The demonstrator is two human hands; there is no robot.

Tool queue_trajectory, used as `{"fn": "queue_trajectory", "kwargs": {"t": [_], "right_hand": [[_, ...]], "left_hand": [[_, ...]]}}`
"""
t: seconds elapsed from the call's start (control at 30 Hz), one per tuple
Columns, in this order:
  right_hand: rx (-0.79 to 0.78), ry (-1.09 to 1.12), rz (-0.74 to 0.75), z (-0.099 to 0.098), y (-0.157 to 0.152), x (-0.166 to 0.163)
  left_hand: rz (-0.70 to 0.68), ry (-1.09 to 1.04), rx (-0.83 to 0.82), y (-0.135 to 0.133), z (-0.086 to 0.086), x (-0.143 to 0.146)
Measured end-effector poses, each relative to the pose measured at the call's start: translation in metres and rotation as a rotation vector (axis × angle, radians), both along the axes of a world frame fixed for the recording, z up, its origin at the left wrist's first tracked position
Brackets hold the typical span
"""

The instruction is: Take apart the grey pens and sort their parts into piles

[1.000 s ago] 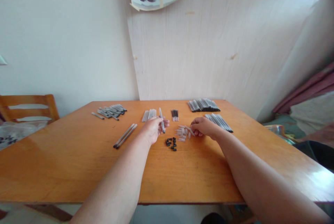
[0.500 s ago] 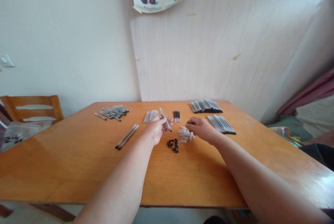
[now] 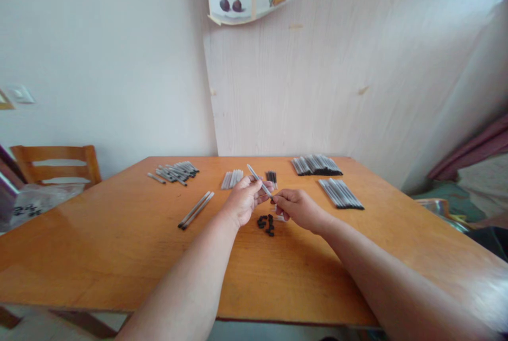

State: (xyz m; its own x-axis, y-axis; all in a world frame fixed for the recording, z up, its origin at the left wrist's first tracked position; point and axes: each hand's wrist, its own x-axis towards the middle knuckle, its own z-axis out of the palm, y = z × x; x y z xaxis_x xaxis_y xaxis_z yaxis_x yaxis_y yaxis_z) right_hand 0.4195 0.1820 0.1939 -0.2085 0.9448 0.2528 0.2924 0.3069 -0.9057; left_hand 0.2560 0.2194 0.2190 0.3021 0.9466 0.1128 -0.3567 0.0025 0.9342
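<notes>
My left hand [image 3: 245, 200] is closed around the clear barrel of a pen [image 3: 259, 179], which slants down to the right. At the pen's lower, dark end, the fingertips of my right hand [image 3: 296, 208] are pinched together; what sits between them is too small to make out. Below my hands lies a small heap of black caps [image 3: 265, 224]. Some translucent white pieces [image 3: 279, 218] show beside it, mostly hidden by my right hand. Behind my hands are a row of clear tubes [image 3: 232, 179] and a bundle of dark refills [image 3: 272, 177].
Two long pens [image 3: 196, 210] lie to the left on the wooden table [image 3: 119, 256]. Farther back is a loose pile of pens [image 3: 177, 172]. At the right are a row of black-ended pens [image 3: 341, 194] and a bigger stack [image 3: 316, 164]. A wooden chair [image 3: 57, 153] stands left.
My right hand has moved left from above the white pieces to the lower end of the pen. My left hand still holds the pen, now tilted more. The view has shifted slightly.
</notes>
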Motion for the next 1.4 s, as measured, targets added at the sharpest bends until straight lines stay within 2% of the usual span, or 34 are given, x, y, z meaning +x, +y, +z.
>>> {"fn": "queue_trajectory", "kwargs": {"t": [0.23,0.43,0.57,0.73,0.83,0.93,1.13,1.3,1.4], "right_hand": [[-0.051,0.024,-0.058,0.008,-0.005,-0.005],[0.066,-0.013,-0.095,-0.006,0.006,-0.003],[0.134,-0.039,-0.157,-0.001,0.003,-0.002],[0.034,-0.019,-0.089,0.006,-0.003,-0.002],[0.062,-0.019,-0.076,0.002,0.001,-0.002],[0.111,-0.010,-0.132,-0.002,0.004,-0.002],[0.012,0.010,-0.070,0.002,0.000,-0.003],[0.097,-0.011,-0.108,-0.001,0.002,-0.003],[0.068,0.001,-0.114,0.000,0.001,-0.004]], "left_hand": [[0.027,-0.010,0.009,-0.004,0.001,0.004],[0.077,-0.007,-0.002,-0.005,0.002,0.006],[0.078,-0.026,0.011,-0.004,0.002,0.006],[0.085,-0.031,0.015,-0.003,0.002,0.005],[0.091,-0.014,0.016,-0.004,0.001,0.006],[0.095,-0.003,0.020,-0.004,0.000,0.007],[0.101,-0.019,0.023,-0.004,0.001,0.007],[0.106,-0.019,0.022,-0.004,0.000,0.007],[0.117,-0.027,0.025,-0.004,0.000,0.007]]}}
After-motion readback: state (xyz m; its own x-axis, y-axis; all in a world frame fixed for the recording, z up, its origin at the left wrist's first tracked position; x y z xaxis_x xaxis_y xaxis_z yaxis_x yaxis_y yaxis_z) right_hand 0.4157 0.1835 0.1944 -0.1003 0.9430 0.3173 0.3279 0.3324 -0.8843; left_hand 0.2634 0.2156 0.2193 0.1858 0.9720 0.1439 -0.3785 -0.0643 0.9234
